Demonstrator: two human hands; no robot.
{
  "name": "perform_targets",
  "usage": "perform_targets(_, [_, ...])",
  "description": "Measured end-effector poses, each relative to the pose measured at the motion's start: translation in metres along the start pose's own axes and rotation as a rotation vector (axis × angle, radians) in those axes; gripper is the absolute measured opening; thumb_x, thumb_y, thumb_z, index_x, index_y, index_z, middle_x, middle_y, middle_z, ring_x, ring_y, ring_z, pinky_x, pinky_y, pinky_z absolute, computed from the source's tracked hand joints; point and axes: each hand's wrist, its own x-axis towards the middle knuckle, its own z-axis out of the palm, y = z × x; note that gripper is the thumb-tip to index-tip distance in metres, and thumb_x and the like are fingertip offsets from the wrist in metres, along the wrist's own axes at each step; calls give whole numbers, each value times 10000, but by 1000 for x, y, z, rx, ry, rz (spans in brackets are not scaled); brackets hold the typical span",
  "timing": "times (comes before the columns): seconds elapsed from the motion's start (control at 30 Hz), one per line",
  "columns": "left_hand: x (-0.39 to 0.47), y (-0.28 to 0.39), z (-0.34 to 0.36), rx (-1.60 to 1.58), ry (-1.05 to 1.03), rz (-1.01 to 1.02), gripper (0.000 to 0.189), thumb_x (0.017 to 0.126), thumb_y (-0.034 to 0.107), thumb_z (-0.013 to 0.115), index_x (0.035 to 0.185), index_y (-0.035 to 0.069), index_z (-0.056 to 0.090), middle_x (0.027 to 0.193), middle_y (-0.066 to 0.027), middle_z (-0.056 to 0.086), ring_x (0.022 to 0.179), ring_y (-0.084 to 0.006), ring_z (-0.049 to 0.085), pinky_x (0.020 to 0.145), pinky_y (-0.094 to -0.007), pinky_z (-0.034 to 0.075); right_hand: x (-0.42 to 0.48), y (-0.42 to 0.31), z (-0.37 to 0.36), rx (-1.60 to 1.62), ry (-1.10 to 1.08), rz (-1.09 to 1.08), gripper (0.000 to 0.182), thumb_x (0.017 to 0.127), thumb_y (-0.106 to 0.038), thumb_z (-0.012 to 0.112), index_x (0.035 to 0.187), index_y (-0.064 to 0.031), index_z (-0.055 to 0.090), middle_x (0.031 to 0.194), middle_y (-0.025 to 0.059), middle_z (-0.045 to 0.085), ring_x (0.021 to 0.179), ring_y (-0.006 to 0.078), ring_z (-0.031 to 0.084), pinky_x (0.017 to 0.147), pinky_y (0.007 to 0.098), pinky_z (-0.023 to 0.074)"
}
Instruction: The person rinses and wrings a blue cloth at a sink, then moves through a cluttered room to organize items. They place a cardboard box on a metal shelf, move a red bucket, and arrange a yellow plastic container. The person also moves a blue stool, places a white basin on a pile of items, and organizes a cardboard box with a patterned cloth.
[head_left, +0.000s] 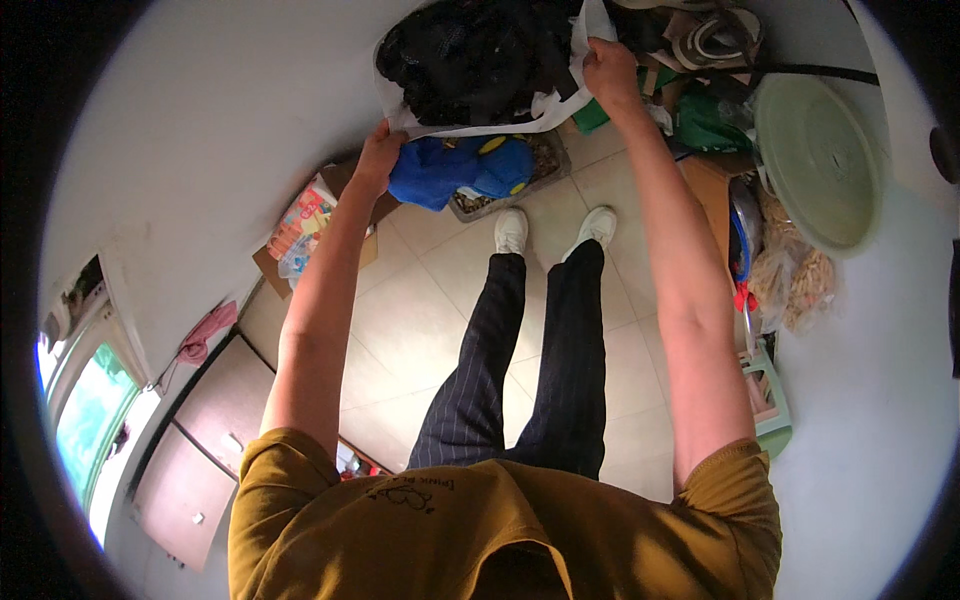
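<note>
Both arms reach out before me to a wide white bag (551, 120) whose mouth gapes open. Dark, bunched-up contents (472, 64) fill it; they look like black fabric or plastic, but I cannot tell which. My left hand (379, 161) grips the bag's near left rim. On the right side, my right hand (611, 75) pinches the white edge higher up. Just below the bag, blue cloth items (465, 171) with yellow patches lie on a grey tray (551, 176) that holds small brownish pieces. The bag's far side is cut off by the picture's top.
A cardboard box (367, 259) with a red-and-white package (304, 217) stands at the left wall. To the right are a pale green round basin (817, 165), another cardboard box (707, 191), clear bags (795, 281) and a green-and-white stool (772, 405). My white shoes (511, 231) stand on the tiled floor (409, 300).
</note>
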Motion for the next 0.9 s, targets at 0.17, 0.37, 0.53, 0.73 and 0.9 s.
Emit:
perform_targets(0.17, [-19,-41,-19,75,68,278,266,862,72,470,1102,21,573,911,2,596,815,-81,523,722,-214,424,-34,-2,3,229,-54,-54,253,808,-10,504,1032,-6,622,956,208,629,847,343,616,731,364,494])
perform_targets(0.37, [8,-104,-57,258,271,480,242,895,65,437,1093,19,568,896,9,599,800,-84,523,721,-223,426,-39,3,83,260,-157,8,243,804,17,502,1015,24,622,952,227,623,881,325,617,739,368,491])
perform_targets(0.53, [4,-89,-48,130,126,462,305,889,39,427,1178,15,521,995,-3,592,896,-86,516,795,-207,402,-54,-12,65,433,-28,91,198,838,-18,511,1002,25,615,786,168,629,719,209,602,632,323,463])
perform_targets(0.73, [17,-51,-26,29,56,283,366,863,21,448,1228,10,469,1064,-42,587,947,-118,532,821,-227,414,-53,20,57,241,-8,248,310,876,-170,564,1121,20,569,909,167,637,850,208,609,712,330,484])
perform_targets(0.9, [-12,-42,-66,-5,-33,204,348,844,46,480,1190,22,501,1015,-56,605,897,-114,555,790,-240,438,-106,-7,48,1042,51,747,757,786,-347,678,1364,-30,306,1317,152,404,1172,240,428,929,340,398])
